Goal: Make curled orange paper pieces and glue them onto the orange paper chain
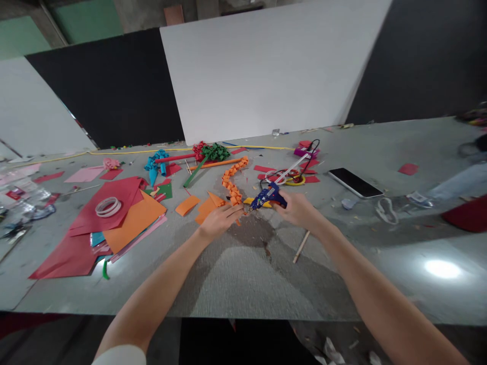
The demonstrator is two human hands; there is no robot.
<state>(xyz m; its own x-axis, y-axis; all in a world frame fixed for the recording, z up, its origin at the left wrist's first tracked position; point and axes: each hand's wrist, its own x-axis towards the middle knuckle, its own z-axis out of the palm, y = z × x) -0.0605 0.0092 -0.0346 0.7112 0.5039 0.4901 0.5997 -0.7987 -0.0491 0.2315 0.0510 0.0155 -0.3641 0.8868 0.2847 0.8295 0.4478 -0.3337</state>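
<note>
- Head view: right hand [299, 209] fingers clamped on the blue plastic hot-glue gun [268, 196], nozzle towards nine o'clock; rigid, best gripped by its handle.
- Left hand [219, 219] pinches the orange folded-paper chain [233, 183] at table centre; light, crushable, so hold gently near the glued end.

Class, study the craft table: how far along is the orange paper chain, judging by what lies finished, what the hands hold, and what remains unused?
Done: a long orange chain lies folded. In hand: the left hand pinches its near end while the right hand aims the blue glue gun. Left: loose orange pieces and paper sheets are unused.
</note>
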